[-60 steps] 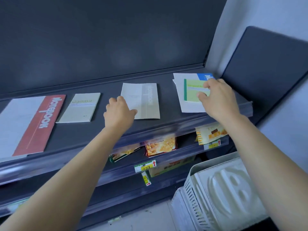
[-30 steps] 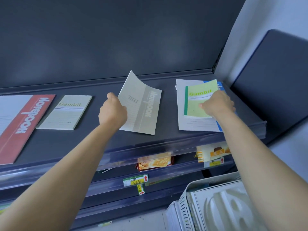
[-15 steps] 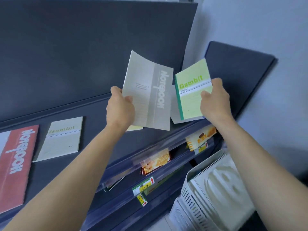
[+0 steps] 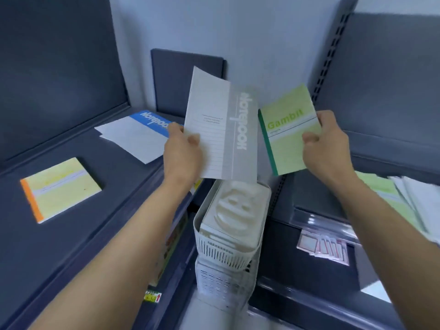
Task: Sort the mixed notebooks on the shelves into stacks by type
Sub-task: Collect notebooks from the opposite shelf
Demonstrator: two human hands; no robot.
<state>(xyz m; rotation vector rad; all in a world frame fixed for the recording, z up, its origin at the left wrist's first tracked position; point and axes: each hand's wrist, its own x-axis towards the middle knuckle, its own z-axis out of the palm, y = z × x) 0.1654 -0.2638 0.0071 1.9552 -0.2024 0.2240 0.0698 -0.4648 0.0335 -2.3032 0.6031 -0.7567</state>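
My left hand (image 4: 182,154) grips a large grey notebook (image 4: 220,125) by its lower left edge and holds it upright in the air. My right hand (image 4: 326,148) pinches a small green Gambit notebook (image 4: 285,136) by its right edge, also lifted. Both notebooks hang over the gap between two shelf units. On the left shelf (image 4: 78,234) lie a blue-and-white notebook (image 4: 135,134) and a small yellow notebook with an orange spine (image 4: 60,189). A stack of notebooks (image 4: 404,198), green and white, lies on the right shelf.
A white plastic basket stack (image 4: 228,236) stands on the floor between the two shelf units, below the held notebooks. Packets (image 4: 323,248) lie on a lower right shelf. Price tags (image 4: 152,296) hang on the left unit's lower edge. Dark back panels rise behind both shelves.
Both hands lifted their notebooks off the left shelf and carried them right as my view turned toward the right shelf unit. The yellow notebook and the right stack came into view.
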